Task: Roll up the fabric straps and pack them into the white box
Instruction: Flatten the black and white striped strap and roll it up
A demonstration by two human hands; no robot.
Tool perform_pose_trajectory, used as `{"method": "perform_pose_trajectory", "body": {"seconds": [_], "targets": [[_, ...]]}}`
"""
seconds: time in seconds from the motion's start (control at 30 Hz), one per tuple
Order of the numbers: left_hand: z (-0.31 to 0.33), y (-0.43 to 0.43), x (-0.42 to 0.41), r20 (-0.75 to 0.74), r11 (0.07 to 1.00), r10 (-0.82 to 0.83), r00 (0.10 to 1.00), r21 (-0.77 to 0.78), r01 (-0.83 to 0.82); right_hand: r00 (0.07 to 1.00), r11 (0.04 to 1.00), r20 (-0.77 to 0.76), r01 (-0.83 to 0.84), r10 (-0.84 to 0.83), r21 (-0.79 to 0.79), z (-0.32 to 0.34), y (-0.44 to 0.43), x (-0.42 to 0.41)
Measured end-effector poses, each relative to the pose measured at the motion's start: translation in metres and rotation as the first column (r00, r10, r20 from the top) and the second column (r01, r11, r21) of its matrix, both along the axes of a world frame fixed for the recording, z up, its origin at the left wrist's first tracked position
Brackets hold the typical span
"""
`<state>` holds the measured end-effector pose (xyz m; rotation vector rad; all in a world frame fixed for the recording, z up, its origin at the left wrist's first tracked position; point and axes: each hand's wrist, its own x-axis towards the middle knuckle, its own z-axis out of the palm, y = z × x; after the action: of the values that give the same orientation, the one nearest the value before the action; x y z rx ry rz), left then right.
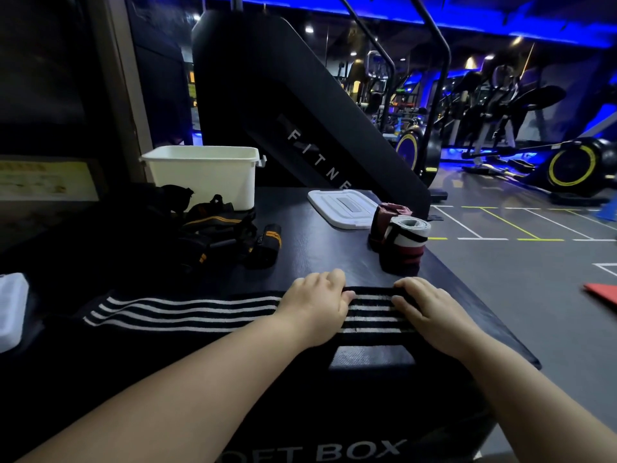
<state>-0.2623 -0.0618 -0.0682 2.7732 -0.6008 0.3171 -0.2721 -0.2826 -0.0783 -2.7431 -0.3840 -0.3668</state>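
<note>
- Grip: left hand (317,305) and right hand (434,312) curl their fingers over the far edge of the striped strap (187,312), which lies flat and unrolled on the bench (317,255).
- Two rolled straps (400,238) stand nearby, unpacked.
- A tangle of black-and-orange straps (213,228) waits by the white box (203,175); most of the work looks left.

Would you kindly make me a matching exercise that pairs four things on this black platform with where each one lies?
1. white box
2. white lid
3. striped strap
4. red and white roll

A. spread flat, nearest the camera
B. standing on end, near the right edge
C. back left, open-topped
D. lying flat, just behind the roll

Pairs: 1-C, 2-D, 3-A, 4-B
</note>
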Motion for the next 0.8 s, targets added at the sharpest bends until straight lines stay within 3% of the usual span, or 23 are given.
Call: {"method": "perform_pose_trajectory", "body": {"seconds": [0.37, 0.53, 0.67, 0.8], "targets": [[-0.002, 0.018, 0.004, -0.066, 0.996, 0.068, 0.995, 0.06, -0.064, 0.997, 0.998, 0.074, 0.028, -0.023, -0.059, -0.002, -0.019, 0.003], [-0.006, 0.018, 0.002, -0.063, 0.998, 0.046, 0.997, 0.041, -0.043, 0.999, 0.963, 0.019, 0.042, -0.038, -0.266, 0.011, -0.011, 0.011], [-0.007, 0.017, 0.0, -0.04, 0.998, 0.046, 0.998, 0.038, -0.045, 0.997, 0.993, -0.026, -0.077, 0.075, -0.088, 0.026, 0.024, 0.019], [-0.006, 0.019, -0.002, -0.007, 0.998, 0.057, 0.998, 0.024, -0.057, 0.995, 0.983, -0.088, -0.064, 0.049, -0.17, 0.019, 0.061, 0.025]]}}
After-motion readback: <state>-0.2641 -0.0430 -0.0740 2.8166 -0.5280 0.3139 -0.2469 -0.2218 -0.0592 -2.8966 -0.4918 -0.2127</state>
